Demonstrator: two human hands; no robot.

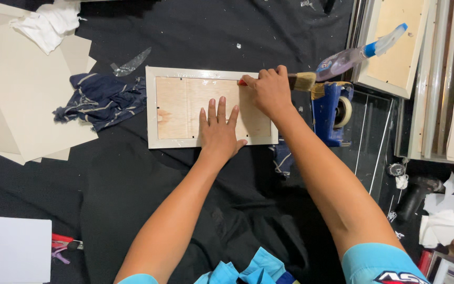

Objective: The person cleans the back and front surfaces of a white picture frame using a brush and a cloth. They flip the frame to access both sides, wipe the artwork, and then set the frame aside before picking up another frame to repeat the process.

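A white picture frame (153, 105) lies face down on black cloth, its plywood backing (179, 108) showing. My left hand (219, 129) presses flat on the backing, fingers spread. My right hand (270, 89) is closed around a small red-tipped tool (242, 82) at the frame's upper right edge, tip against the backing.
A blue striped rag (101, 100) lies left of the frame, beside cream card sheets (22, 94). To the right are a paintbrush (303, 80), a spray bottle (358, 52), a blue tape dispenser (332, 113) and stacked frames (395, 47). Glass panes (374, 137) lie nearby.
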